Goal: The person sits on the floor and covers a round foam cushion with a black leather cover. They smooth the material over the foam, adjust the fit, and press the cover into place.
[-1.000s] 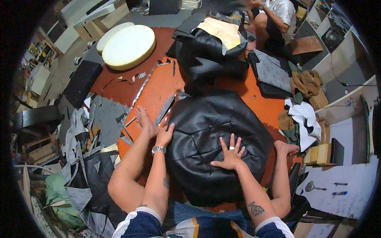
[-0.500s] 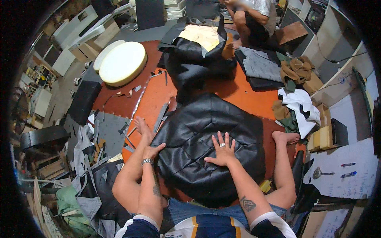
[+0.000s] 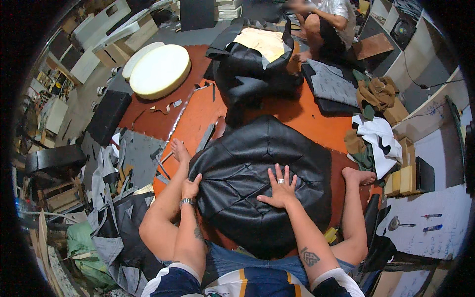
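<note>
A round black leather cushion cover [image 3: 302, 148] with stitched diamond-shaped folds lies between my bent legs. At its left edge my left hand [image 3: 191, 187] is closed on the leather, thumb on top and fingers hidden beneath the rim. Creases run from that grip toward the middle. My right hand [image 3: 282, 192], wearing a ring, rests flat on the centre seams with its fingers spread. Whether the cover is stuffed I cannot tell.
Beyond the cover stands a larger black leather piece [image 3: 252, 84] with pale lining. A round cream foam pad [image 3: 161, 72] lies far left. Fabric scraps [image 3: 378, 141] are heaped at right, near pens and a white board [image 3: 430, 232]. Another person [image 3: 329, 29] sits at the back.
My left hand has tightened at the cover's edge and drawn the leather into sharper creases. My right hand stays flat in place. The view has shifted slightly.
</note>
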Tool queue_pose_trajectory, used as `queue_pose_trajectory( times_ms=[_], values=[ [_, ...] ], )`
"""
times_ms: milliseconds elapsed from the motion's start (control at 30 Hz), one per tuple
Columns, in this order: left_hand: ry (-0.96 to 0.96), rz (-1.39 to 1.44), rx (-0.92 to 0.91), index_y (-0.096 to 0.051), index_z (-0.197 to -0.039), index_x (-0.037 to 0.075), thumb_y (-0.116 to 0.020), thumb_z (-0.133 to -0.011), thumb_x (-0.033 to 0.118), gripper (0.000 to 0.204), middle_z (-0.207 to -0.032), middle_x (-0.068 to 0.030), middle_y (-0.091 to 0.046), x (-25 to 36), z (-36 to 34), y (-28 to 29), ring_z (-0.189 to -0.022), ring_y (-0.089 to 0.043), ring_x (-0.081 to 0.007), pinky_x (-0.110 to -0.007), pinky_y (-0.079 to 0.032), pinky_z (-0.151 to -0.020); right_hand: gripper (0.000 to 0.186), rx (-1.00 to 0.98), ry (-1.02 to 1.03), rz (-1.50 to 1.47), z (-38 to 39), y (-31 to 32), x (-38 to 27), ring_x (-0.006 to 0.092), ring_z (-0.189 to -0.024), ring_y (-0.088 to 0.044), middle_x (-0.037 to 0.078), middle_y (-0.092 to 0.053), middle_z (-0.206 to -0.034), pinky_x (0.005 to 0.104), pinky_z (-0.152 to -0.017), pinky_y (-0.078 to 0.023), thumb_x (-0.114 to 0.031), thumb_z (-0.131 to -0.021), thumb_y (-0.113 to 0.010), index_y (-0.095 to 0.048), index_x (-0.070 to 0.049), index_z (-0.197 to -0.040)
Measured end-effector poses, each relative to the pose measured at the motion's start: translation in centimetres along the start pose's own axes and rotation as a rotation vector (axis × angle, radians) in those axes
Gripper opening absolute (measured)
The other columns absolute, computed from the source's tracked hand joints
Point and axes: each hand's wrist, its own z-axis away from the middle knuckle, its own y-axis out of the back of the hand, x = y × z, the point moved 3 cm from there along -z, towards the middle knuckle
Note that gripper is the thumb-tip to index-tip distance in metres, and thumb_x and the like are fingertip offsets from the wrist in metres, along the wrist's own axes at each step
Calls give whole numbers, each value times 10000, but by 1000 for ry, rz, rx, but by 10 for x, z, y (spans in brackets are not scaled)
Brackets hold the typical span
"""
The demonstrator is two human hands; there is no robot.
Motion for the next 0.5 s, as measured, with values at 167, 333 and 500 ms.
queue_pose_trajectory(
  times_ms=[167, 333, 500],
  values=[
    [114, 301, -109, -717, -1261, -87, -780, -955, 527, 689, -1166, -130, -771, -11, 6, -25, -1014, -709, -227, -381, -553, -940, 1325, 6, -11, 11, 1, 0, -3, 410, -1631, 218, 128, 150, -1803, 677, -1264, 80, -852, -787, -689, -67, -178, -1743],
    [315, 495, -226, -740, -1233, -41, -745, -991, 540, 630, -1163, -107, -757, -6, 14, -33, -993, -697, -193, -369, -556, -910, 1294, 16, -24, 11, 0, -1, -3, 398, -1632, 221, 116, 134, -1807, 685, -1264, 80, -834, -801, -692, -80, -195, -1744],
    [295, 401, -220, -744, -1219, -40, -712, -1014, 539, 614, -1137, -94, -757, -12, 10, -36, -969, -693, -184, -364, -554, -893, 1306, 8, -34, 46, -2, -4, -2, 409, -1627, 233, 127, 136, -1805, 700, -1258, 69, -840, -806, -685, -57, -183, -1743]
  ],
)
